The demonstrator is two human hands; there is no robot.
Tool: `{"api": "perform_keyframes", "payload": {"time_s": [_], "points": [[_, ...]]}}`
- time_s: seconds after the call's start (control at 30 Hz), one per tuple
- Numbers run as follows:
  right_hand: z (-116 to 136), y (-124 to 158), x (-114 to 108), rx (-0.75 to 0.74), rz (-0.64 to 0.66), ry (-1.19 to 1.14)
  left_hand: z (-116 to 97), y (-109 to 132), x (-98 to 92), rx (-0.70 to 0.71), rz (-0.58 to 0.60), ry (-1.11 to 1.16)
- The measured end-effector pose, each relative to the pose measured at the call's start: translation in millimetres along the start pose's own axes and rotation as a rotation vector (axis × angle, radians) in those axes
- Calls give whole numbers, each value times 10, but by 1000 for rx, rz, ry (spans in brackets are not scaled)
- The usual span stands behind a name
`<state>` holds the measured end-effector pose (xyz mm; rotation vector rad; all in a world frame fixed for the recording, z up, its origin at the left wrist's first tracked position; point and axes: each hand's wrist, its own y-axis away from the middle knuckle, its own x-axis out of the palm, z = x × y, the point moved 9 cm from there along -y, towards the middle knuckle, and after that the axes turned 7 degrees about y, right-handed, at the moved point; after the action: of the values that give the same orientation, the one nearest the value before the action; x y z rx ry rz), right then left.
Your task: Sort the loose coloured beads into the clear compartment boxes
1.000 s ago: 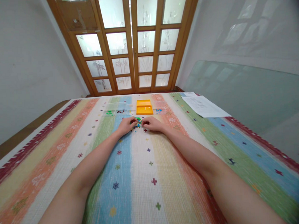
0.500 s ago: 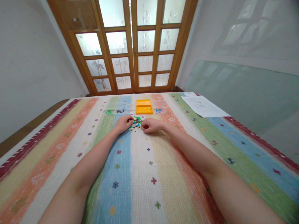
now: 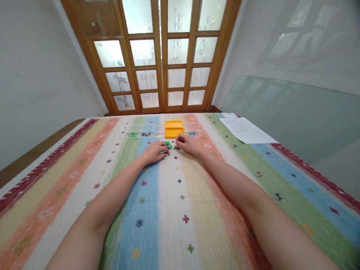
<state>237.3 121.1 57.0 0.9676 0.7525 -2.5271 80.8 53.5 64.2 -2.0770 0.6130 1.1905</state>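
A small pile of mixed tiny beads [image 3: 169,145], green, blue and other colours, lies on the striped cloth between my hands. My left hand [image 3: 155,152] rests at the pile's left side, fingers bent over the beads with a gap between thumb and fingers. On the other side, my right hand [image 3: 188,145] has thumb and forefinger pinched together just right of the pile; whatever is between the fingertips is too small to make out. A few dark red beads [image 3: 177,148] lie under its fingertips. Behind the pile stands an open yellow box [image 3: 174,125] with a few light bits inside.
Left of the yellow box, a clear compartment case [image 3: 138,135] holds green, dark red and yellow pieces. A clear case [image 3: 195,134] with blue pieces is on the right. Printed paper [image 3: 245,130] lies at the table's right edge, by a glass panel [image 3: 286,110].
My left hand has shifted right over the pile, covering part of it. The right hand has moved slightly away and to the right, and dark red beads now show beneath its fingertips.
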Motion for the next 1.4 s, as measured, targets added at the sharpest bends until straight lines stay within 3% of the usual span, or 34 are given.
{"api": "perform_keyframes", "payload": {"time_s": [0.2, 0.37, 0.57, 0.8, 0.93, 1.07, 1.4], "points": [[-346, -49, -214, 116, -227, -63, -12, -6, -14, -19, -2, -22], [-463, -45, -251, 197, -277, -128, -31, -20, -4, -17, -5, -49], [-394, -46, -205, 163, -240, 27, -37, -15, -3, -26, -12, -32], [-149, -12, 66, 41, -62, 297, -25, -14, -6, -32, -26, 18], [-65, -19, 118, 40, -80, 395, -33, -12, 20, -8, -12, 53], [-87, -61, 170, 80, -88, 448, -26, 2, 33, -16, 14, 86], [-56, -88, 275, 12, -27, 438, -32, -5, 53, -4, 7, 54]]}}
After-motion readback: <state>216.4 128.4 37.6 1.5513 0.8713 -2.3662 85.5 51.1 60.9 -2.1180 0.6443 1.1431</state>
